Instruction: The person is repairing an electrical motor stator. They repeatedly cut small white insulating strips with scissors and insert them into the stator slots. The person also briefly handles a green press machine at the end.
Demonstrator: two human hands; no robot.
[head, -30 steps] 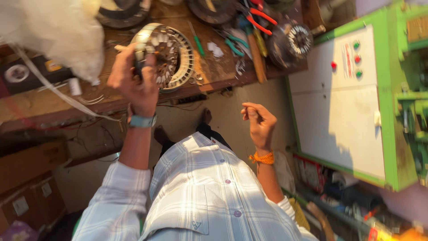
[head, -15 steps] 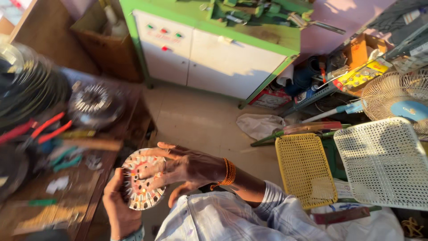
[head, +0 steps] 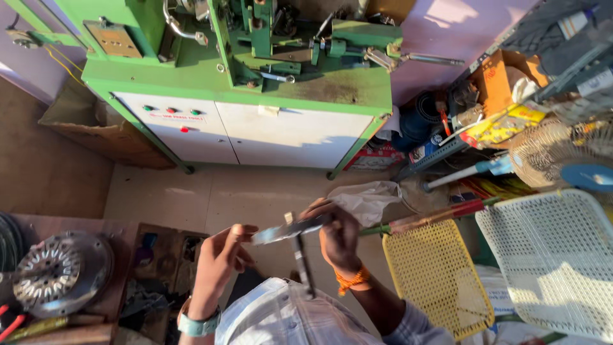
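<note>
I hold a round metal stator disc [head: 288, 229] edge-on in front of my chest, one hand at each end. My left hand [head: 220, 257], with a teal watch on its wrist, grips the disc's left edge. My right hand [head: 339, 235], with an orange thread at the wrist, closes over its right edge. A dark strip [head: 302, 268] hangs down from the disc toward my checked shirt [head: 287, 319].
A second wound stator disc [head: 57, 273] lies on the wooden bench [head: 128, 255] at lower left, beside red-handled pliers [head: 7, 324]. A green machine on a white cabinet [head: 255, 128] stands ahead. On the right are a yellow mesh seat [head: 434, 275], a white mesh chair [head: 555, 262], a fan [head: 565, 153] and cluttered shelves.
My view has swung from the bench toward the green machine. The disc, face-on half a second ago, is now edge-on between both hands.
</note>
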